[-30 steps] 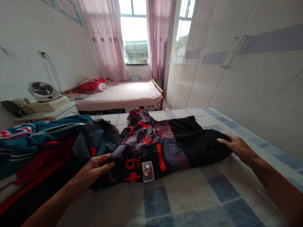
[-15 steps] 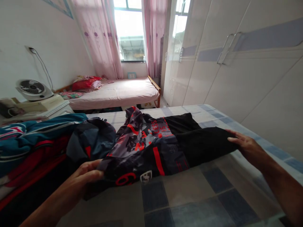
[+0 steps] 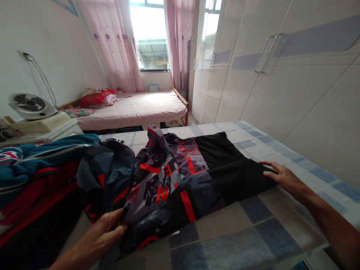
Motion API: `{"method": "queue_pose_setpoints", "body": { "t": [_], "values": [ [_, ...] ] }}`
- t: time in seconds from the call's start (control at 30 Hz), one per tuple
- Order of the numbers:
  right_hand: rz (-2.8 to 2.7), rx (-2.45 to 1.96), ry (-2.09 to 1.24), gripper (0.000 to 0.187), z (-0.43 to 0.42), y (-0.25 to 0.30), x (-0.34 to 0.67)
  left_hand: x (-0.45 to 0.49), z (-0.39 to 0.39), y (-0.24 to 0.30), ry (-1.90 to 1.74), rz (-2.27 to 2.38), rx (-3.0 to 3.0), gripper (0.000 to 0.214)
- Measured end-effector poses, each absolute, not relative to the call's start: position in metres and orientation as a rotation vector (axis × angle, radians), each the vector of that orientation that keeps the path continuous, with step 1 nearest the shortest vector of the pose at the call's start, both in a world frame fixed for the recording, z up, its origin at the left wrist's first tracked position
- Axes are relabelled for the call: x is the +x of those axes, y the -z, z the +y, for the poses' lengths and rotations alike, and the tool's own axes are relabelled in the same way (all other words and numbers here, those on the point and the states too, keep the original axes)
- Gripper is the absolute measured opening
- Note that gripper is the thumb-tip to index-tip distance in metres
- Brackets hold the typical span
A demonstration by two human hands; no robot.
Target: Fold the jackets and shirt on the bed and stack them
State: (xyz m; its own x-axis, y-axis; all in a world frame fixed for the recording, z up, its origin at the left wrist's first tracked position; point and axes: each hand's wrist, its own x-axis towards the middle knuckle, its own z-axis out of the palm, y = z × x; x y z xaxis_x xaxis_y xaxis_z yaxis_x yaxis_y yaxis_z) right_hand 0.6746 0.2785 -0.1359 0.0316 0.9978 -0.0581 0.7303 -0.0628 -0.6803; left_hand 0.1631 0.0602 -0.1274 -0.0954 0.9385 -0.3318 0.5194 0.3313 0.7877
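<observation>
A black-and-grey printed top [image 3: 168, 183] with red letters and stripes lies spread across the bed, its plain black part [image 3: 239, 168] toward the right. My left hand [image 3: 109, 228] pinches the near left edge of the fabric between thumb and fingers. At the far right end of the black part, my right hand [image 3: 284, 178] grips the cloth's corner with the thumb on top. Some of the fabric near my left hand is bunched and folded over. The fingertips under the cloth are hidden.
A blue-grey garment [image 3: 108, 165] touches the top's left side. Beyond it lies a pile of teal clothes [image 3: 64, 150] and red clothes [image 3: 42, 191]. The checked bedsheet [image 3: 244, 236] runs along the front. A fan [image 3: 32, 105], a second bed [image 3: 146, 108] and a wardrobe [image 3: 295, 97] stand around.
My left hand has moved down and slightly right, pulling the near left edge closer. The top's printed part has shifted and its white badge is now mostly hidden. My right hand has moved slightly left.
</observation>
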Motion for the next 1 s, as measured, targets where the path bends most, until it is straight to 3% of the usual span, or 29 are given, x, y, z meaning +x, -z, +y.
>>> {"method": "queue_pose_setpoints", "body": {
  "t": [0.13,0.23,0.3,0.43,0.6,0.77,1.0],
  "values": [
    [-2.001,-2.081,-0.22,0.05,0.274,0.137,0.671,0.167,0.056,0.125,-0.502,1.949,1.558,0.039],
    [-2.108,-1.791,0.223,0.049,0.259,0.12,0.647,0.183,0.06,0.108,-0.638,2.289,1.803,0.044],
    [-2.203,-1.512,0.312,0.048,0.25,0.113,0.626,0.196,0.066,0.102,-0.784,2.283,2.153,0.043],
    [-2.383,-1.304,0.269,0.052,0.242,0.14,0.601,0.212,0.083,0.123,-0.601,1.891,2.74,0.05],
    [-2.534,-1.417,0.018,0.055,0.256,0.18,0.609,0.203,0.098,0.152,-0.322,1.813,2.698,0.051],
    [-2.412,-1.454,-0.24,0.047,0.281,0.132,0.578,0.207,0.112,0.138,-0.58,1.97,2.498,0.029],
    [-2.367,-1.189,-0.482,0.042,0.334,0.068,0.426,0.222,0.127,0.158,-0.64,1.804,2.572,0.037]
  ]
}}
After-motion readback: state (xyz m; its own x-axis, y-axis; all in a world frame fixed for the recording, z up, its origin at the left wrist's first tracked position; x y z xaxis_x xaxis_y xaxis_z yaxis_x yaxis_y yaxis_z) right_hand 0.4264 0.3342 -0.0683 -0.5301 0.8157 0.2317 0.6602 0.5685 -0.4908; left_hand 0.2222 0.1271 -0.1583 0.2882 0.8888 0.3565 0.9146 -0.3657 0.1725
